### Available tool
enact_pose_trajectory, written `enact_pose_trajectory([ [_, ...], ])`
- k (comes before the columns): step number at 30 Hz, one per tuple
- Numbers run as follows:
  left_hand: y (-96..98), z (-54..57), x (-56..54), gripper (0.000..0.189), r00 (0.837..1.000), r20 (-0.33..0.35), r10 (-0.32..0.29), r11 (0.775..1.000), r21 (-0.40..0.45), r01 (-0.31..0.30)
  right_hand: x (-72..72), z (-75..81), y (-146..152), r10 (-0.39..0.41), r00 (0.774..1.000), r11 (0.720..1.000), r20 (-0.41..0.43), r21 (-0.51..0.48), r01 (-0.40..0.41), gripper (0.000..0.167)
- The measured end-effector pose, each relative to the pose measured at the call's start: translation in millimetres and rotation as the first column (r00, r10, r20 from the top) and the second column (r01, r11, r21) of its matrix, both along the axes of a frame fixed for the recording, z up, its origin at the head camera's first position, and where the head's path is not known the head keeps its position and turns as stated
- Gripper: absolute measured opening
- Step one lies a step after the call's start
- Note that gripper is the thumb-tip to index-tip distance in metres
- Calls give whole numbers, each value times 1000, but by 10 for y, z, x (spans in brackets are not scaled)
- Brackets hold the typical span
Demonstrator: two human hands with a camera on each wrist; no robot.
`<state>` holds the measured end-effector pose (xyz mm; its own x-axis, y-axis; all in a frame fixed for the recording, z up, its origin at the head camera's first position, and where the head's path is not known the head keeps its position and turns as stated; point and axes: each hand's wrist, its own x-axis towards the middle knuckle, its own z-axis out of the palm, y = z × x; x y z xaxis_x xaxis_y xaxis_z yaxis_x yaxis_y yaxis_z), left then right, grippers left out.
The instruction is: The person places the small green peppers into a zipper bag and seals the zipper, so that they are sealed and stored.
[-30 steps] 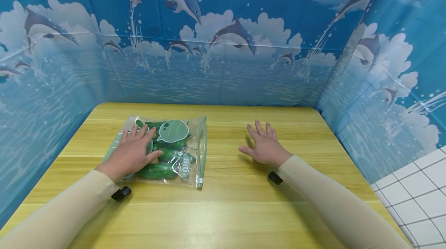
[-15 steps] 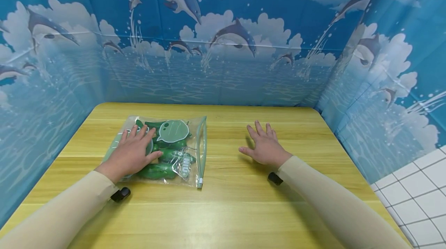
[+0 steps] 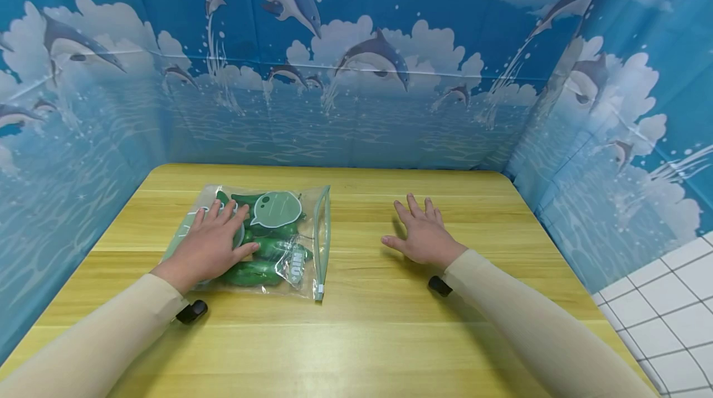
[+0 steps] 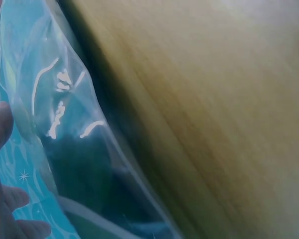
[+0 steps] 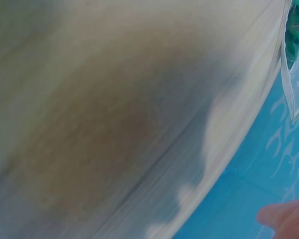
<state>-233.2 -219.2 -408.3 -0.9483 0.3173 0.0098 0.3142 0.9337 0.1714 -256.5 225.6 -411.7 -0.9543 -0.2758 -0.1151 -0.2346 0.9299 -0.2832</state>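
A clear zip bag (image 3: 309, 237) with green print lies flat on the left half of the table, its slider edge facing right. Several green peppers or similar long vegetables (image 3: 253, 273) show through the plastic; their exact kind is hard to tell. Over the bag's left part, my left hand (image 3: 208, 246) lies with fingers spread, partly covering the contents. In the left wrist view the bag's shiny side (image 4: 65, 99) appears beside the thumb and fingertips. My right hand (image 3: 426, 237) is apart from the bag, fingers spread over bare table, holding nothing; the right wrist view catches its fingertips (image 5: 284, 216).
The wood-grain table (image 3: 356, 336) has rounded far corners. A blue dolphin-print curtain (image 3: 356, 125) stands along its back and both sides. White tiles (image 3: 668, 305) appear at the lower right. A black wrist device (image 3: 192, 312) sits under each wrist.
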Motion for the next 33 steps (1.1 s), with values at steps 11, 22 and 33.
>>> enact_pose_trajectory([
  [11, 18, 0, 24, 89, 999, -35, -41, 999, -35, 39, 1, -37, 8, 4, 1000, 1000, -7, 3, -4, 97],
  [22, 91, -15, 68, 85, 993, -59, -106, 994, -32, 104, 33, -24, -24, 5, 1000, 1000, -6, 7, -5, 97],
  [33, 162, -34, 125, 82, 983, -63, -175, 984, -30, 174, 47, -52, -40, 13, 1000, 1000, -4, 13, -13, 97],
])
